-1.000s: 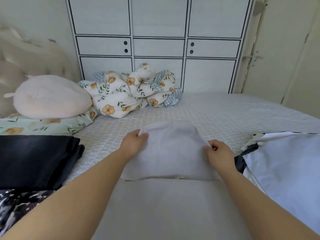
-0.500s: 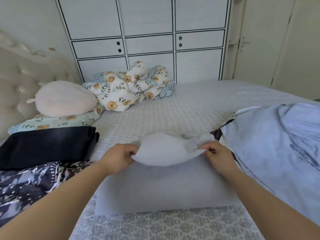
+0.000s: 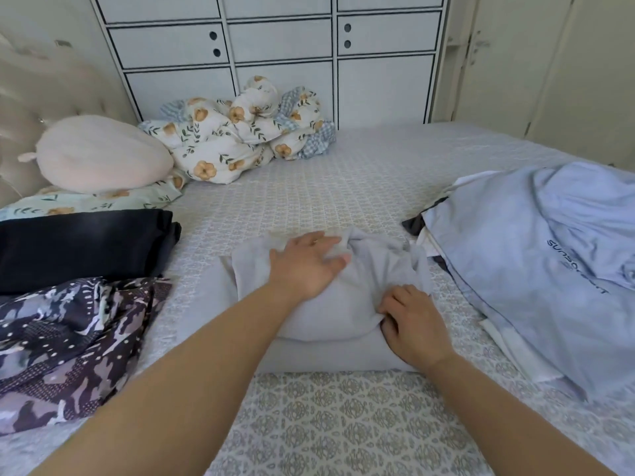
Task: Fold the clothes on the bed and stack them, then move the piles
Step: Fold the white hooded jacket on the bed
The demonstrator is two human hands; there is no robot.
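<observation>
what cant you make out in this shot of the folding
- Head view: the grey garment's middle, covered by the left hand.
- Its right fold edge, under the right hand.
- Light blue garment, cut off by the right edge.
- Patterned garment, cut off at left.

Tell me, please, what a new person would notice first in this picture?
First, two bare arms reaching to a pale grey folded garment in the middle of the bed: the left hand presses flat on it, the right hand holds its near right corner. Then the light blue shirt lying unfolded at the right.
</observation>
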